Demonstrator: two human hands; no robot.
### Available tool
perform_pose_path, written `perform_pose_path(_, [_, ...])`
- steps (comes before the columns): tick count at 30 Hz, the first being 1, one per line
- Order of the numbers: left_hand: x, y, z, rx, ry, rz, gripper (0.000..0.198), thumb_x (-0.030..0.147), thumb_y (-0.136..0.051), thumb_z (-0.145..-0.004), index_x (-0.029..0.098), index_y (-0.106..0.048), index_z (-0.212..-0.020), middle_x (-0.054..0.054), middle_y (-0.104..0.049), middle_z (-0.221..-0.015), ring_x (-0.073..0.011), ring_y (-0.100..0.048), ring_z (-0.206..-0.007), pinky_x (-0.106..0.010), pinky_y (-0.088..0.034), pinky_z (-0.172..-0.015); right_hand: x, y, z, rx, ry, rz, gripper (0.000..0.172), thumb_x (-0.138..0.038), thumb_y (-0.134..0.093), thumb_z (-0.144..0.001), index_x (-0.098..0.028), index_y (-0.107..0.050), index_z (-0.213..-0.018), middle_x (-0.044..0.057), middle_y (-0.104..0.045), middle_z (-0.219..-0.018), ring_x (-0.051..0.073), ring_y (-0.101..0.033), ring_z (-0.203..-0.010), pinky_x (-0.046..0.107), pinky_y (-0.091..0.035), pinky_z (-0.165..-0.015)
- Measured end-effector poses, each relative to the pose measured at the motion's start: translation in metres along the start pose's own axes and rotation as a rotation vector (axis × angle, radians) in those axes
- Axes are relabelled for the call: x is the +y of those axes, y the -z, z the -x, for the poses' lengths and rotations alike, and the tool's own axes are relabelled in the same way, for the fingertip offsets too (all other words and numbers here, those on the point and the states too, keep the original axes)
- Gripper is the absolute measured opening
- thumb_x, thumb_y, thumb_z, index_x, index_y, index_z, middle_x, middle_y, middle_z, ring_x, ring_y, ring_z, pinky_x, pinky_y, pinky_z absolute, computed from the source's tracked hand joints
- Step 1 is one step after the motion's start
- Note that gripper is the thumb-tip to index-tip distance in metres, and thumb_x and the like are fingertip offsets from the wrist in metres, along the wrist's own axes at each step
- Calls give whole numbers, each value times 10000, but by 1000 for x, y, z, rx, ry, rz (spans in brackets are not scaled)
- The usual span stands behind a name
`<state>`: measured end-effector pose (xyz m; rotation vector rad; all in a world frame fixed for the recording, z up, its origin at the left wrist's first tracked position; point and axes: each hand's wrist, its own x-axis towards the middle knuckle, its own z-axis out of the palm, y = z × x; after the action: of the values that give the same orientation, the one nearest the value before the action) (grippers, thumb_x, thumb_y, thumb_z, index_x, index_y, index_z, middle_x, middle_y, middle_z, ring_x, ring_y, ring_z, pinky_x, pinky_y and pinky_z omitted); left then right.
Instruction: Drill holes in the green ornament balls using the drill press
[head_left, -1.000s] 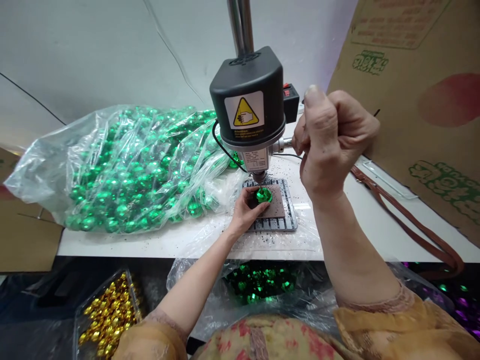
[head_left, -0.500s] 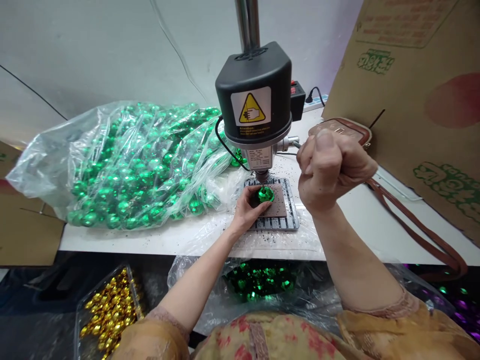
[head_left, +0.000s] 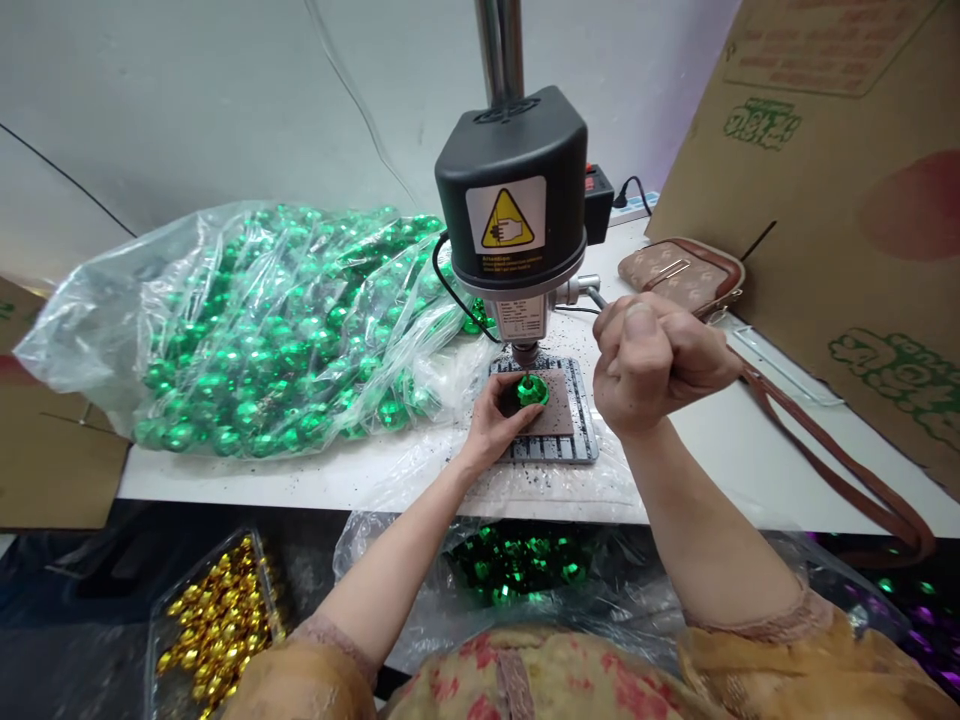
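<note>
In the head view, my left hand [head_left: 498, 421] pinches a shiny green faceted ball [head_left: 532, 391] between thumb and fingers. The ball rests on a brown board [head_left: 557, 413] over the slotted metal base [head_left: 587, 430] of a bench drill press [head_left: 513, 190]. The drill's chuck [head_left: 525, 353] is directly above it, and the bit meets the top of the ball. My right hand [head_left: 651, 362] is closed in a fist around the drill press's feed lever [head_left: 592, 293], whose grip is hidden by the fingers. Dark shavings are scattered over the base.
A clear plastic bag [head_left: 292, 330] of green balls lies left of the drill. Right of it are a brown patterned purse [head_left: 675, 272] and a large cardboard box [head_left: 847, 200]. Below the table edge are more green balls [head_left: 517, 562] in plastic and a clear bin [head_left: 152, 650] of gold balls.
My right hand has come down slightly with the lever, uncovering more of the purse. The left hand and the green ball stay in place.
</note>
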<state>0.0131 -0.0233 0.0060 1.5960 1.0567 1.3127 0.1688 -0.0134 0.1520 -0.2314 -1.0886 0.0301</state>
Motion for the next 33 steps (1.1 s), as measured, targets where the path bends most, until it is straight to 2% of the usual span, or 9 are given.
perform_pose_path(15, [0,-1,0,9,-5,-2,558,506,-875,-788,205,-648,-1198,-97,-718,-1176,-250,-696,-1112,-444,-555,-1025,4,10,9,-74,62,3,469,-155,-559,-913,-197,-195,-620,-69,-294,-520,53,-281,-427,276,-267,-424])
perform_pose_path(21, [3,-1,0,38,-8,-18,570,528,-880,-771,198,-656,-1178,-96,-727,-1143,-252,-705,-1080,-438,-574,-987,1,11,14,-82,72,-17,487,-136,-556,-904,-199,-182,-599,-68,-270,-505,52,-261,-423,282,-282,-425])
perform_pose_path(25, [4,-3,-1,36,4,-27,569,524,-883,-765,197,-651,-1169,-97,-727,-1144,-253,-707,-1075,-438,-570,-984,-9,-6,-9,34,-117,50,526,-200,-598,-942,-190,-264,-535,-68,-277,-474,46,-271,-408,293,-204,-436])
perform_pose_path(27, [8,-3,-1,53,17,-55,547,494,-881,-774,203,-643,-1171,-94,-724,-1138,-247,-706,-1058,-424,-569,-965,-11,-16,-28,43,-204,24,494,-180,-645,-920,-203,-348,-525,-75,-300,-460,58,-321,-403,302,-204,-440])
perform_pose_path(31, [30,5,10,133,-10,-140,415,388,-841,-814,212,-639,-1130,-70,-715,-1077,-211,-697,-970,-354,-564,-864,-6,-27,-57,-12,-314,-21,476,-145,-640,-920,-234,-370,-539,-86,-322,-445,63,-305,-379,307,-223,-415])
perform_pose_path(33, [47,14,26,73,-56,-177,337,344,-819,-825,218,-648,-1086,-57,-712,-1030,-200,-695,-927,-330,-558,-815,-3,-27,-60,-22,-307,32,498,-220,-653,-937,-244,-343,-548,-90,-314,-450,57,-306,-381,297,-245,-408])
